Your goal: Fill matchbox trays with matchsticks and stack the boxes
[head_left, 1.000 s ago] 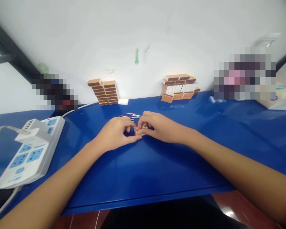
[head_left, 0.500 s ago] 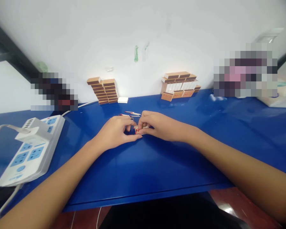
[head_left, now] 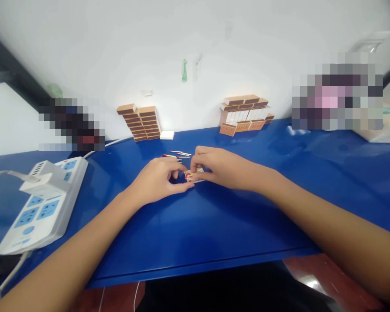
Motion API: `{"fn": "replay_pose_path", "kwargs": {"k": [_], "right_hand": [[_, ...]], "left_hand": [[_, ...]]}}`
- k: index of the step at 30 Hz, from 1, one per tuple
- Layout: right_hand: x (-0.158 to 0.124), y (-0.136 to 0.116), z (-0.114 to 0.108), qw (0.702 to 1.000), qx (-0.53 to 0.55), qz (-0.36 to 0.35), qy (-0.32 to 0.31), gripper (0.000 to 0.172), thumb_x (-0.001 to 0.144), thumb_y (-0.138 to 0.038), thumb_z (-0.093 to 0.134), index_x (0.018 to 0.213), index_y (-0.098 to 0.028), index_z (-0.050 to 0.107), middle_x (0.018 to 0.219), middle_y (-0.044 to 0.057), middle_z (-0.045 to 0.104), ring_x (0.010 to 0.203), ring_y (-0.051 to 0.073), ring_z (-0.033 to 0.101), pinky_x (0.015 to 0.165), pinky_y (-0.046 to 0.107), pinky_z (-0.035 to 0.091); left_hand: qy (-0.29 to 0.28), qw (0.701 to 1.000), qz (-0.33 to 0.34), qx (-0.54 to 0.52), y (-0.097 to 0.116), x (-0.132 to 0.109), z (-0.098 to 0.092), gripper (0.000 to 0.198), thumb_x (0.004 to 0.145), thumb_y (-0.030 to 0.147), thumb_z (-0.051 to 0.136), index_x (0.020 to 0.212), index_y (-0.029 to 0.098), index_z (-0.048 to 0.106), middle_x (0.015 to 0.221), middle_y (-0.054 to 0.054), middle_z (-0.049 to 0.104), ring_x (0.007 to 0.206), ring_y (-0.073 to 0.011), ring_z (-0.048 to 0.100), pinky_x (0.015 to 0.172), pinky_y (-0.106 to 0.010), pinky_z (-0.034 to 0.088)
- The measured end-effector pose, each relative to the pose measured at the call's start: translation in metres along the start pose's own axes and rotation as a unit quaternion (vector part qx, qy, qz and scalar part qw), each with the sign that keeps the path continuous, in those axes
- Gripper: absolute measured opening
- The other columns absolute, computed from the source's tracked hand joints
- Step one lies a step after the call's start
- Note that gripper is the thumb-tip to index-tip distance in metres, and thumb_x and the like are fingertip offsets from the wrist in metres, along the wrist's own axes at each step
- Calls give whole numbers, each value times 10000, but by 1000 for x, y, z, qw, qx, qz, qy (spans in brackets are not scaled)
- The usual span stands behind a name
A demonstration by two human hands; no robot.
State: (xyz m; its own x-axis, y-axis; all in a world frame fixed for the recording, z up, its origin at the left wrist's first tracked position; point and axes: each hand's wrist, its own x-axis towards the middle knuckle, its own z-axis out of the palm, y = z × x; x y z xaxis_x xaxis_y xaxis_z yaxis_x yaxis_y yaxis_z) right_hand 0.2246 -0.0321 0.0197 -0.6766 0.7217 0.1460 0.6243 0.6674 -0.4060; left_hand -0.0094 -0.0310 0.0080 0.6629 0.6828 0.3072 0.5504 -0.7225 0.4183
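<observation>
A small white matchbox tray point(head_left: 198, 180) lies on the blue table between my hands, with red-tipped matches point(head_left: 188, 176) inside it. My left hand point(head_left: 154, 180) grips the tray's left end between thumb and fingers. Over the tray, my right hand point(head_left: 219, 167) is closed, thumb and fingertips down on the matches; whether it pinches one or several is hidden. Just beyond my left hand, several loose matches point(head_left: 181, 154) are scattered on the table.
Against the wall stand a left stack of matchboxes point(head_left: 145, 123) with a white tray point(head_left: 167, 135) beside it, and a right stack point(head_left: 243, 115). A power strip point(head_left: 45, 208) with a plugged-in white adapter and cable occupies the left side. Blurred items sit at both far corners.
My right hand has shifted slightly up and to the right, so more of the tray and its matches shows. My left hand stays at the tray's left end.
</observation>
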Motion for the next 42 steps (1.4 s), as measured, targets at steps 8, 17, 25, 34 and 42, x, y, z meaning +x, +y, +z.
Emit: {"fn": "replay_pose_path", "kwargs": {"k": [8, 17, 25, 34, 42], "right_hand": [[-1, 3, -6, 999, -22, 17, -16, 74, 915, -131, 618, 876, -171, 667, 945, 44, 632, 787, 151, 552, 712, 290, 382], [-1, 5, -1, 999, -20, 26, -2, 44, 931, -179, 635, 934, -177, 678, 969, 55, 642, 818, 166, 570, 716, 291, 396], [3, 5, 2, 999, -41, 26, 6, 117, 985, -218, 603, 905, -166, 670, 968, 61, 624, 789, 156, 551, 698, 286, 371], [3, -1, 3, 999, 29, -15, 22, 71, 948, -219, 695, 1008, -186, 713, 981, 39, 600, 779, 137, 559, 725, 272, 398], [5, -4, 6, 1000, 26, -10, 14, 74, 957, -215, 670, 915, -171, 712, 960, 39, 584, 745, 125, 533, 699, 272, 400]], "left_hand": [[-7, 1000, -12, 6, 0, 0, 0, 237, 822, 407, 804, 923, 196, 768, 692, 29, 591, 616, -109, 516, 594, -254, 389], [1, 1000, -12, -5, -2, 0, 1, 243, 831, 408, 791, 959, 202, 774, 687, 26, 603, 602, -111, 524, 591, -252, 401], [2, 1000, -18, -2, -4, 0, 2, 261, 838, 420, 781, 973, 198, 773, 694, 27, 610, 590, -105, 521, 597, -253, 403], [-10, 1000, -21, -7, -4, 0, 2, 241, 846, 401, 771, 984, 203, 765, 694, 29, 585, 593, -109, 485, 587, -253, 380], [-14, 1000, -24, -3, -4, 0, 2, 219, 852, 400, 765, 941, 200, 754, 688, 21, 575, 600, -115, 481, 585, -256, 368]]}}
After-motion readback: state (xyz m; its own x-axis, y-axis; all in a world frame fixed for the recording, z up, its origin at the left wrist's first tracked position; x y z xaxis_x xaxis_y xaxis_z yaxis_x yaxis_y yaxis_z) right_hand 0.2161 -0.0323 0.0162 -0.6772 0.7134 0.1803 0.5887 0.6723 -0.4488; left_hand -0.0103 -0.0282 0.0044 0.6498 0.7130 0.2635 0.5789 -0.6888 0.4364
